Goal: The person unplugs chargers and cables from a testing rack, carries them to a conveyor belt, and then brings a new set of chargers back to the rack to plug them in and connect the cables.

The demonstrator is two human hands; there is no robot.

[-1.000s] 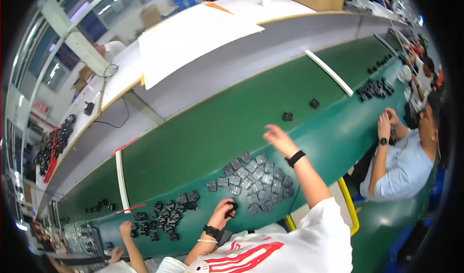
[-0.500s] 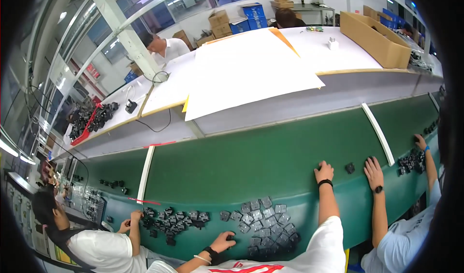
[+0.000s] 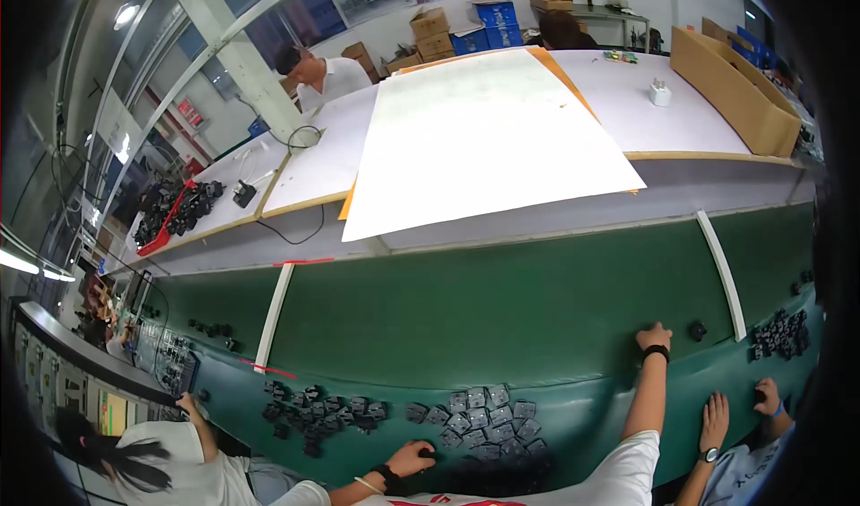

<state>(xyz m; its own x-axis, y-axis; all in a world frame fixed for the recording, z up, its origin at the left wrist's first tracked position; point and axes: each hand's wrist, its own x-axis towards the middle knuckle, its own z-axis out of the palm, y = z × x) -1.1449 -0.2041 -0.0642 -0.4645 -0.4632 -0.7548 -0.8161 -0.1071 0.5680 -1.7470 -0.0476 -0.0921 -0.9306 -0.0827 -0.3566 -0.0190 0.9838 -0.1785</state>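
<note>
My left hand point(image 3: 410, 459) is closed around a small black plastic part point(image 3: 427, 453), of which only a dark edge shows. Just right of it, dark grey square plastic housings point(image 3: 477, 416) lie face up in loose rows on the green work surface. My right hand point(image 3: 655, 337) reaches far out over the green belt, its fingers curled down; whatever they may hold is hidden. A single black part point(image 3: 697, 330) lies on the belt a little to its right. To the left of my left hand spreads a heap of black parts point(image 3: 318, 412).
Co-workers sit on both sides; the right one's hand point(image 3: 714, 423) rests near the edge, by another black pile point(image 3: 779, 334). White bars point(image 3: 274, 318) cross the belt. Beyond stands a raised bench with a large white sheet point(image 3: 488, 139) and a long cardboard box point(image 3: 735, 94).
My right hand has moved right, nearer the lone black part. The right co-worker's hands have drawn back from the belt. The left co-worker's hands have left the heap. The view has shifted slightly.
</note>
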